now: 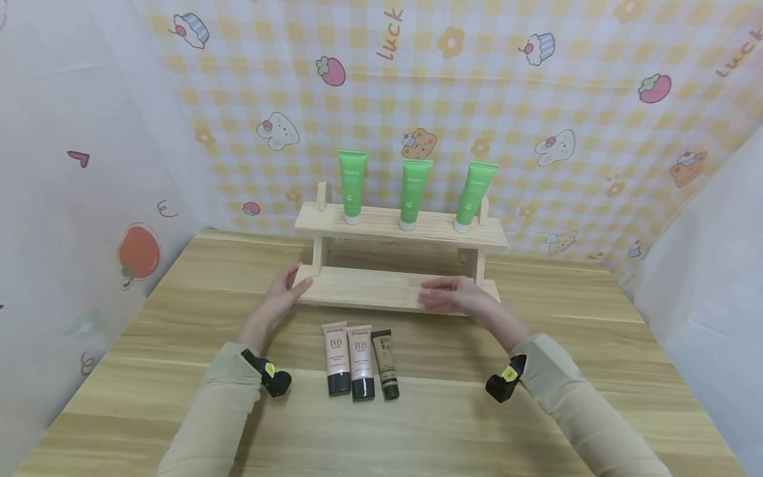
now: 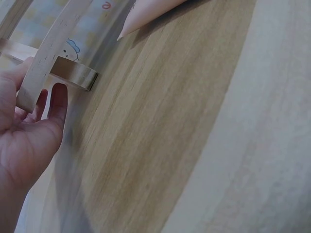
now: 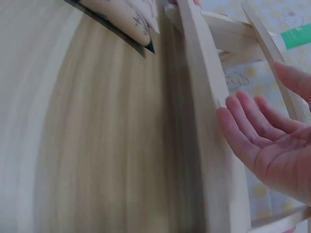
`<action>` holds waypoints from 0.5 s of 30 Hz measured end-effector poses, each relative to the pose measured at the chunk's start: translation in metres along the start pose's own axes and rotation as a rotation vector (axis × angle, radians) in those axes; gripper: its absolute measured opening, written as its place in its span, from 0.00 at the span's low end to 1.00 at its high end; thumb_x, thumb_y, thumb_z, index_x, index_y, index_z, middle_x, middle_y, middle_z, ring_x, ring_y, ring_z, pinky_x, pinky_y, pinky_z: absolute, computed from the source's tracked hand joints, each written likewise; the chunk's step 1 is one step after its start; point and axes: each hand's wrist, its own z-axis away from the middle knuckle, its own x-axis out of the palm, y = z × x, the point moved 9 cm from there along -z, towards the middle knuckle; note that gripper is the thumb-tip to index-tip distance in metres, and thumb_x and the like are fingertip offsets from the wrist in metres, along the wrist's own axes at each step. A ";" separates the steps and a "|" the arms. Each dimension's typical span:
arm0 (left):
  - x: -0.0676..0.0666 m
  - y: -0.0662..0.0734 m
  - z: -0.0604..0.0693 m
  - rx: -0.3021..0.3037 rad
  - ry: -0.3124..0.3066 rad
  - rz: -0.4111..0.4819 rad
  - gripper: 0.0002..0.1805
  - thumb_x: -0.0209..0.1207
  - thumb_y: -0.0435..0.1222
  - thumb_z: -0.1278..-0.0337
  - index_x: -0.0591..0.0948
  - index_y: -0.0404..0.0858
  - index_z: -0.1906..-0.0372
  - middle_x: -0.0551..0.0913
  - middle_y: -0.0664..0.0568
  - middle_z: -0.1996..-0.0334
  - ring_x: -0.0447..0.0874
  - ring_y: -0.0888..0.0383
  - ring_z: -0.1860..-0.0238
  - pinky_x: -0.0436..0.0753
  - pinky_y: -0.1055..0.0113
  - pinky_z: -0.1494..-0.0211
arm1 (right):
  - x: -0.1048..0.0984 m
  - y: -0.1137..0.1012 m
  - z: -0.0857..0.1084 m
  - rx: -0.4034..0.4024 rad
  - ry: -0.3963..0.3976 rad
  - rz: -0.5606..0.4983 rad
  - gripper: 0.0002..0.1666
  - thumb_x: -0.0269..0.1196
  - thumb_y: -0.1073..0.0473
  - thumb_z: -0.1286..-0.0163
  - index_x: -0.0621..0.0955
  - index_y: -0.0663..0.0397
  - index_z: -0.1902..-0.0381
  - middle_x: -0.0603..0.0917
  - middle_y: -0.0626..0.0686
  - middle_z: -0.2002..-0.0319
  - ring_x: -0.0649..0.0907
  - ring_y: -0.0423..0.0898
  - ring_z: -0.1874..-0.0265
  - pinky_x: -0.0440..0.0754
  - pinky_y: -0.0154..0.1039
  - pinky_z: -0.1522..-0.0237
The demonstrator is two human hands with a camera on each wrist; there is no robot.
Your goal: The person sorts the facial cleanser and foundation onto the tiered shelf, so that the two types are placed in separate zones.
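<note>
A two-tier wooden rack (image 1: 363,289) stands on the table, three green tubes (image 1: 353,182) upright on its upper board. My left hand (image 1: 275,303) grips the left end of the lower board; in the left wrist view the hand (image 2: 30,143) has its thumb and fingers around the wood (image 2: 43,60). Over the right part of that board is my right hand (image 1: 457,297), its fingers extended together. The right wrist view shows this hand (image 3: 274,143) palm visible, holding nothing, fingertips at the board (image 3: 206,82); contact is unclear.
Two pink BB tubes (image 1: 336,358) and a slimmer brown tube (image 1: 385,364) lie side by side on the wooden table (image 1: 441,424), in front of the rack. A yellow-checked cloth (image 1: 369,93) hangs behind, with white cloth at both sides.
</note>
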 end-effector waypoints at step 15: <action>0.001 0.002 -0.001 -0.002 -0.001 0.045 0.40 0.48 0.42 0.35 0.39 0.33 0.29 0.38 0.39 0.28 0.32 0.45 0.27 0.40 0.53 0.24 | 0.065 0.030 -0.002 0.073 -0.188 0.190 0.30 0.61 0.54 0.38 0.72 0.70 0.45 0.82 0.63 0.54 0.84 0.50 0.60 0.85 0.40 0.59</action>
